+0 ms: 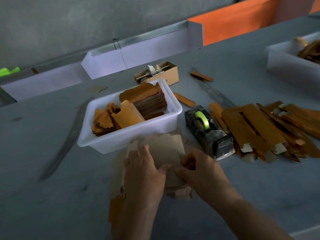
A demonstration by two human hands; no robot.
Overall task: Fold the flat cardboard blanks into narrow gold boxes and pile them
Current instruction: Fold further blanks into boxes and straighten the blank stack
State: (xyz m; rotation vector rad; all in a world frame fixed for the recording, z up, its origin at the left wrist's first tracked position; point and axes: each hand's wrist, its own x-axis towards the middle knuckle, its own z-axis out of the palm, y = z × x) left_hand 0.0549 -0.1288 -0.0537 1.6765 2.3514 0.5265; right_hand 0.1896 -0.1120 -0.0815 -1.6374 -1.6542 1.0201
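A flat cardboard blank point(166, 149) lies plain brown side up on a small stack of blanks at the table's near middle. My left hand point(143, 168) rests on its left part, fingers fairly straight, thumb toward the centre. My right hand point(199, 168) has its fingers curled at the blank's right edge and pinches it. A white tub point(128, 139) just beyond holds several stacks of gold blanks point(147, 101). To the right lies a pile of folded narrow gold boxes point(256, 129).
A black tape dispenser point(207, 132) with a green roll stands between the tub and the box pile. Behind the tub are a small open carton point(171, 73) and a white tray point(138, 56). Another white tub point(290, 64) is far right. Loose gold strips point(185, 99) lie about.
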